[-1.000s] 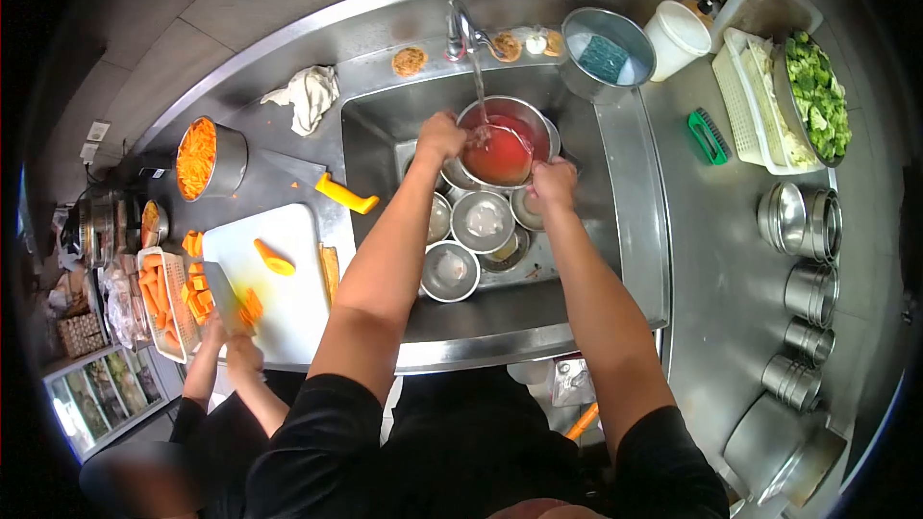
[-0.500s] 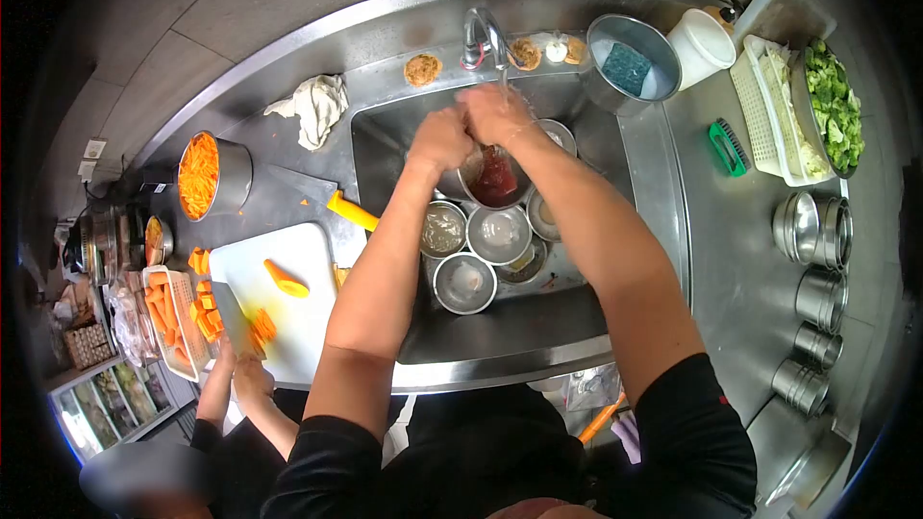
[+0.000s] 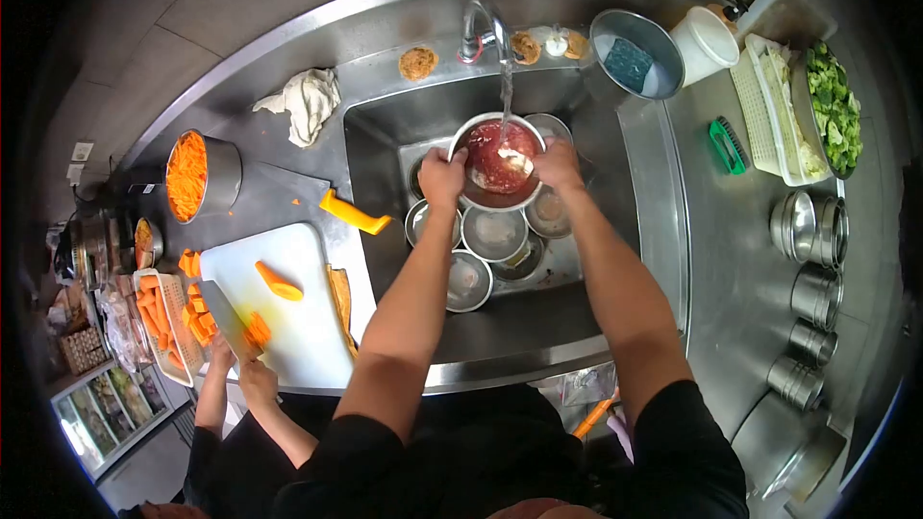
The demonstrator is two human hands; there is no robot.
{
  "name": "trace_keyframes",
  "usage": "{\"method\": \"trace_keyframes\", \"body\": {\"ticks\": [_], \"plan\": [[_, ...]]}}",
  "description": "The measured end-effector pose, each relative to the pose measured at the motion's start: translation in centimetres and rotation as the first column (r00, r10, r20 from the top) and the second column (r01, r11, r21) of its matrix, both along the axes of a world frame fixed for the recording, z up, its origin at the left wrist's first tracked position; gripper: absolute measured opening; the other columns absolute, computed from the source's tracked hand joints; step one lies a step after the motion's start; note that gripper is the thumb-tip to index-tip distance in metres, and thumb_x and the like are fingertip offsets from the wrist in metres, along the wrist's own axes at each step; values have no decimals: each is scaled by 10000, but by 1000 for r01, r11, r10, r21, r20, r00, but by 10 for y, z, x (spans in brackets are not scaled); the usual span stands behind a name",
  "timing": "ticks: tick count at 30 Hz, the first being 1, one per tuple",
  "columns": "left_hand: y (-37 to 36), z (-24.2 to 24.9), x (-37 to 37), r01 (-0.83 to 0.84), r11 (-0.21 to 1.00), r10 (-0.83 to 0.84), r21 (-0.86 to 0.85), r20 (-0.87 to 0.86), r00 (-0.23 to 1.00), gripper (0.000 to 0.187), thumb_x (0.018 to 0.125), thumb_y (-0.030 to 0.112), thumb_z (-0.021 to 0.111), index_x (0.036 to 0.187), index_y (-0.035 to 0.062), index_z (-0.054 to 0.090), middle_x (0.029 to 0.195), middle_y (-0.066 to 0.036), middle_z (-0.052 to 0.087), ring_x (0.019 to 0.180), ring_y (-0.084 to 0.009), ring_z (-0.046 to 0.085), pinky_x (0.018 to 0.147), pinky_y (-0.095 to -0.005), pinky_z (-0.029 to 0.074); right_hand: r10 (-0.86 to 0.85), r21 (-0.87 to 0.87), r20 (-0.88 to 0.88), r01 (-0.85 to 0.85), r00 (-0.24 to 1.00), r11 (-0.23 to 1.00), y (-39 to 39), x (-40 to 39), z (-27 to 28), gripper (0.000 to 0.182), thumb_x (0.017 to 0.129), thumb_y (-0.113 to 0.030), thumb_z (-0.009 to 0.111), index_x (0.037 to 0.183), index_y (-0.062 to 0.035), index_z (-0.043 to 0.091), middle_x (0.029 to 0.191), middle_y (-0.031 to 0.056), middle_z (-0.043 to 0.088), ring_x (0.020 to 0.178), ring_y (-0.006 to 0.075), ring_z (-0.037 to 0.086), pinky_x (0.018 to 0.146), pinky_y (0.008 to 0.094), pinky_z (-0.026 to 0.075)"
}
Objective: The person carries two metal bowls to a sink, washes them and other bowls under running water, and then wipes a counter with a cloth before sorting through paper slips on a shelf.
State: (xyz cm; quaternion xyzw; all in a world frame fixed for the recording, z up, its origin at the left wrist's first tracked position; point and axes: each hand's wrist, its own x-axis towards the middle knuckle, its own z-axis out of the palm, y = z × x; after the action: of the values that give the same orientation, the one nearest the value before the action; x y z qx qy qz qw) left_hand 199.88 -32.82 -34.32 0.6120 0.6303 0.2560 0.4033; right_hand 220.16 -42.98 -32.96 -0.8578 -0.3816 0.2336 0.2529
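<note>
1. Over at the sink [image 3: 519,332], the left hand [image 3: 443,180] grips the near-left rim of a round metal bowl [image 3: 496,201], fingers closed on its edge
2. The right hand [image 3: 558,165] holds the same bowl on its right side, so it hangs level between both hands
3. Water [image 3: 507,96] runs from the faucet [image 3: 483,19] into the bowl, which contains reddish liquid and a whitish clump [image 3: 517,161]
4. Small metal bowls [image 3: 494,234] sit just below, on the sink floor
5. To the left, a co-worker's hands [image 3: 258,383] work a broad-bladed knife [image 3: 223,308] beside cut orange pieces [image 3: 256,330] on a white cutting board [image 3: 308,327]
6. A yellow-handled knife [image 3: 354,214] lies between board and pot [image 3: 226,178], its handle reaching the sink's edge
</note>
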Motion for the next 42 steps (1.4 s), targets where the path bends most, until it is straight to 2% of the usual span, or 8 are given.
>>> {"method": "trace_keyframes", "body": {"ticks": [6,10,12,18,24,32,34,42], "plan": [[18,99,82,768,539,-633,345,-435,640,146,743,182,741,804,90,645,810,-158,692,783,-424,655,695,-521,526,161,317,362,-283,918,905,3,-11,52,113,838,-144,669,842,-31,668,920,239,709,987,470,651,830,515,538],[20,124,75,858,270,-667,436,-558,494,86,746,99,668,829,84,651,842,-143,681,826,-375,668,704,-491,538,-336,-81,40,338,941,938,1,-9,-17,301,897,-322,692,1032,-53,690,1071,202,731,969,412,700,768,498,560],[1,124,57,840,65,-705,539,-571,421,94,758,91,653,852,94,651,823,-117,659,825,-332,677,691,-470,541,-409,-350,-809,212,423,912,8,-13,-82,417,921,-435,653,1140,-82,672,1106,131,747,991,376,719,727,509,574],[-22,101,18,810,341,-594,476,-559,578,43,795,93,633,834,98,617,810,-121,650,781,-325,682,687,-460,552,-138,370,-663,482,736,794,54,27,-179,288,813,-277,738,1003,-70,678,918,68,731,849,256,715,731,427,563],[16,106,13,711,559,-548,426,-454,703,111,765,47,632,872,58,605,894,-181,689,841,-423,671,750,-524,547,330,386,644,-666,690,638,75,-22,67,107,784,-134,629,803,-44,575,829,176,686,853,436,673,772,514,544],[8,115,18,407,739,-403,537,-131,906,86,726,12,643,780,14,577,795,-235,635,783,-481,616,684,-532,490,-115,-94,-118,104,986,990,45,-6,-47,427,893,-290,650,1192,15,674,1056,293,708,927,429,706,853,506,555],[2,103,24,297,828,-325,476,-25,945,112,715,20,642,737,-9,535,761,-270,592,772,-501,588,661,-551,451,-457,-58,-754,645,472,762,30,-57,-47,539,850,-341,729,1186,77,676,1080,295,705,976,434,703,910,492,544],[0,101,17,561,807,-500,185,-289,816,54,736,21,599,778,7,631,799,-270,659,832,-495,648,745,-551,509,201,30,219,-213,955,977,51,-18,51,400,866,-295,704,1185,-54,700,1066,207,727,988,399,692,856,486,553]]}}
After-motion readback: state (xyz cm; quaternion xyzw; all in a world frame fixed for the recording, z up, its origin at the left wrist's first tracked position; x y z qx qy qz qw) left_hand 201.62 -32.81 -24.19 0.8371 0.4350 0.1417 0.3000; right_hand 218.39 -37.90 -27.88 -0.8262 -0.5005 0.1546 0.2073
